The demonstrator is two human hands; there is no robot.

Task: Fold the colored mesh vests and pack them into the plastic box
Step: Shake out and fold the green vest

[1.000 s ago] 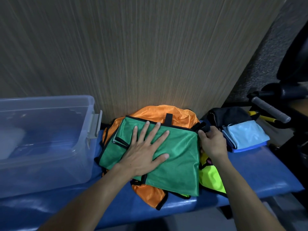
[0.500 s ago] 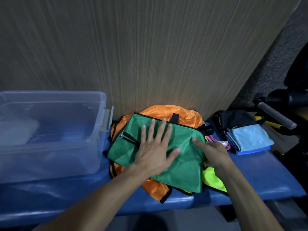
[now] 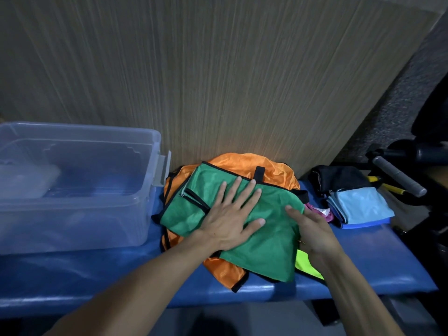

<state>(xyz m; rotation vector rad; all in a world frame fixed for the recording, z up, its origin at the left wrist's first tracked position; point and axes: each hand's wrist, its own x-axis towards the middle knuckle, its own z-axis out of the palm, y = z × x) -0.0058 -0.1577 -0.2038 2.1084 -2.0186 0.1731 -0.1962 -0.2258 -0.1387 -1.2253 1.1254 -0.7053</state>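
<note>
A green mesh vest [image 3: 269,248] with black trim lies folded on top of an orange vest [image 3: 244,163] on the blue padded bench [image 3: 378,260]. My left hand [image 3: 230,217] presses flat on the green vest, fingers spread. At the vest's right edge rests my right hand [image 3: 312,231], fingers straight and laid over the cloth. A neon yellow vest [image 3: 306,264] peeks out under the green one, and a bit of pink cloth [image 3: 320,212] shows beside it. The clear plastic box [image 3: 80,190] stands open to the left.
Folded light blue cloth [image 3: 361,207] and a black bundle [image 3: 339,178] lie at the bench's right end. A grey-handled bar [image 3: 397,177] and yellow tool handles [image 3: 388,186] sit further right. A wood-grain wall [image 3: 218,81] backs the bench.
My right hand let go of the vest's far right corner and came down flat onto its right edge. The left hand stays pressed on the vest. The camera shifted left.
</note>
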